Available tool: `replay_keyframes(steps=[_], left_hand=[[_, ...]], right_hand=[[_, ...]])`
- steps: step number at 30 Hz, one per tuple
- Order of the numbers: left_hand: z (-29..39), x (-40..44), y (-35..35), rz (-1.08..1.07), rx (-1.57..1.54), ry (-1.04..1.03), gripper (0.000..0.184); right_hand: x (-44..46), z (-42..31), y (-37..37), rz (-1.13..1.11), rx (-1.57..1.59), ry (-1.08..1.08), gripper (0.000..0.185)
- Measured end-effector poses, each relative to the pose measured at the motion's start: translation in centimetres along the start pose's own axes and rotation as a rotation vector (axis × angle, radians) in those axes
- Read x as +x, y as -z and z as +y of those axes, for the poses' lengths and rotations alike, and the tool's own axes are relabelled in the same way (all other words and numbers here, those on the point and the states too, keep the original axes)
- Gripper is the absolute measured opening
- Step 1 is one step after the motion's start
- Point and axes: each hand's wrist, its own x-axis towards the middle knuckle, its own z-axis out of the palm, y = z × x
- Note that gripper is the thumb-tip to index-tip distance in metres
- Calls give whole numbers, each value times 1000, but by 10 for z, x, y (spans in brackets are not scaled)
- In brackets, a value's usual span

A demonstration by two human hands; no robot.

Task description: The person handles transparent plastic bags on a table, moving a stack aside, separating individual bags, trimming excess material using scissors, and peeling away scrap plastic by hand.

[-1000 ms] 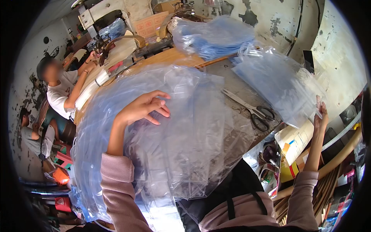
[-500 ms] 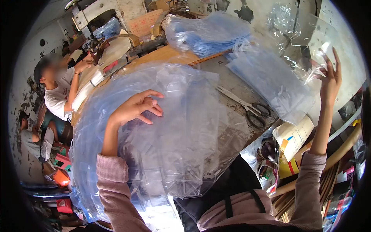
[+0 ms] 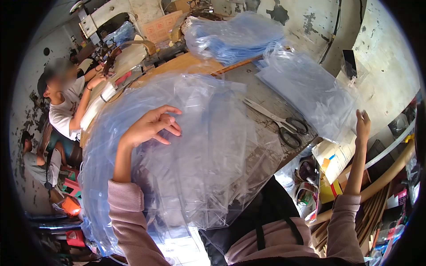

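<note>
My left hand (image 3: 153,126) hovers over or rests lightly on a wide, fanned-out pile of clear plastic bags (image 3: 199,155); its fingers are apart and hold nothing. At the right, my right hand (image 3: 362,125) is beside the lower right edge of a smaller stack of clear bluish plastic bags (image 3: 306,91). Its fingers point up, stretched out, and nothing shows in them; whether they touch the stack's edge is unclear. Between the two piles lie scissors (image 3: 284,122) with black handles, blades toward the back.
A thick heap of bluish plastic bags (image 3: 235,37) lies at the back of the table. A phone (image 3: 349,63) leans near the wall. Papers (image 3: 335,155) and a cardboard tube (image 3: 386,170) are below at right. A person (image 3: 66,102) sits working at left, another behind.
The clear plastic piece raised at my right hand has come down onto the right stack. My right hand has dropped lower and let go. My left hand has barely moved.
</note>
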Motion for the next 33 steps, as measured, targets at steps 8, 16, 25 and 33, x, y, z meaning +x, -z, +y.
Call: replay_keyframes(steps=[8,16,25,33], left_hand=[[2,0,0,8,-34,13,34],[-11,13,-2,220,260,-247,35],[-18,18,-25,375,1034,-311,72],[-11,18,-28,325,1143,-214,91]], right_hand=[[-12,-7,-49,151,446,-113,73],[-22,-31,-59,500,-89,343,60],[-195,-111,-92,-402,-13,1009,22],[-192,-125,-109,-600,-52,867,20]])
